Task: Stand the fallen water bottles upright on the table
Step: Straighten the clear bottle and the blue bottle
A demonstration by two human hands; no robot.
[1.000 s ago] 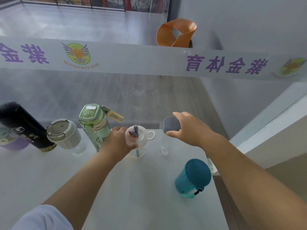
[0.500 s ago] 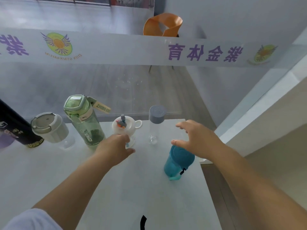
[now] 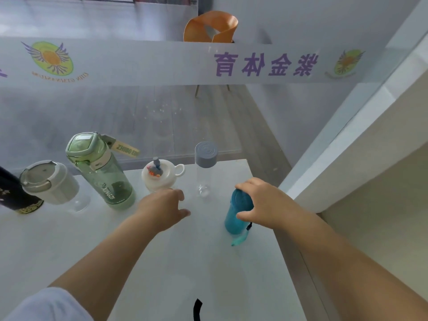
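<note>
Head view: white desk (image 3: 173, 262) backed by a glass partition (image 3: 139, 112) with a frosted band of purple characters, orange chair (image 3: 210, 26) beyond it.

Upright along the far edge, taking the clear bottle (image 3: 203, 174) as marker: to its left a small white cup (image 3: 159, 176), then a green bottle (image 3: 104, 172), a grey-lidded tumbler (image 3: 49, 184), and a black bottle (image 3: 14, 193) cut by the frame edge.

Just right of the clear bottle and nearer the person, the teal bottle (image 3: 235, 214), not upright. Long axis running from near the clear bottle's foot back toward the person, strap (image 3: 240, 239) end nearest. Lying flat or partly tipped up, hard to tell.

Right hand (image 3: 264, 205) wrapped round the teal bottle, fingers curled over the far end, thumb against the side facing the clear bottle. Left hand (image 3: 162, 209) near-left of the clear bottle, just in front of the white cup, fingers loosely bent, holding nothing, apart from the teal bottle.

Probably a job for the right hand alone: tip up onto the base, minding the clear bottle close by.
</note>
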